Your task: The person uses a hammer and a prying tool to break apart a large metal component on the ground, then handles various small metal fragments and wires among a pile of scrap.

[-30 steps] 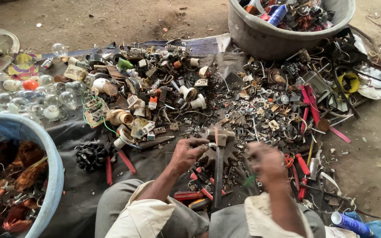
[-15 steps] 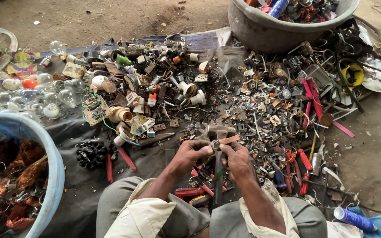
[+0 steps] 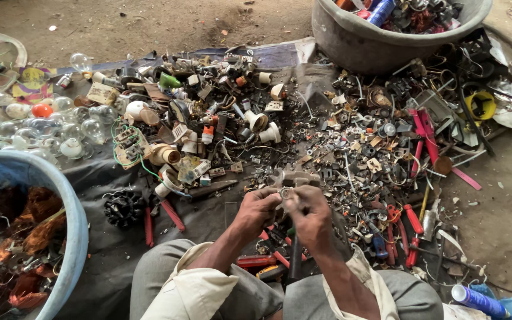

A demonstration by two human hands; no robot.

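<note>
Two hands meet over the dark cloth [image 3: 208, 207]: left hand [image 3: 257, 208] and right hand [image 3: 307, 211], fingers curled tight, pinching one small metal ring [image 3: 284, 192] between them, above a grey metal block [image 3: 292, 178]. Risks, as judged: ring slipping from the pinch and vanishing among the scrap heap [image 3: 351, 154] just beyond; sharp edges nicking bare fingertips; red-handled tools [image 3: 407, 228] lying close by the right forearm, easily knocked
</note>
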